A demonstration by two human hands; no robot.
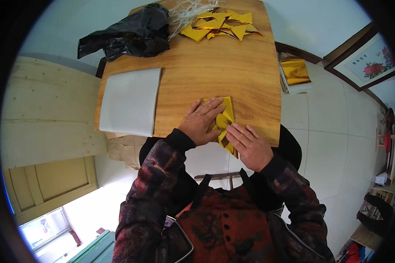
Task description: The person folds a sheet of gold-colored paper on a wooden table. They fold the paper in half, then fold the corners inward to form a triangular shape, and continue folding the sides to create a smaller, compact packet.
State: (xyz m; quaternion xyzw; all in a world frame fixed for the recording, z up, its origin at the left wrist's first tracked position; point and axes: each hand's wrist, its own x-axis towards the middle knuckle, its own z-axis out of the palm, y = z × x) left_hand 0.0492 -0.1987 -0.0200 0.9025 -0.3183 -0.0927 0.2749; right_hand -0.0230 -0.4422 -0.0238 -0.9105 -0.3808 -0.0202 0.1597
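Observation:
A piece of gold foil paper, partly folded, lies at the table's near edge, its lower end reaching past that edge. My left hand rests across its left side, fingers stretched out over the paper. From the right, my right hand lays its straightened fingers on the paper's lower part; its thumb is out of sight. Both hands cover much of the folds, so the exact shape between them is hidden. At the far end sits a pile of folded gold foil pieces, several with pointed corners.
On the wooden table, a grey-white folded sheet lies left of my hands. A black plastic bag and clear stringy plastic occupy the far side. Right of the table, a gold-topped paper stack stands low down.

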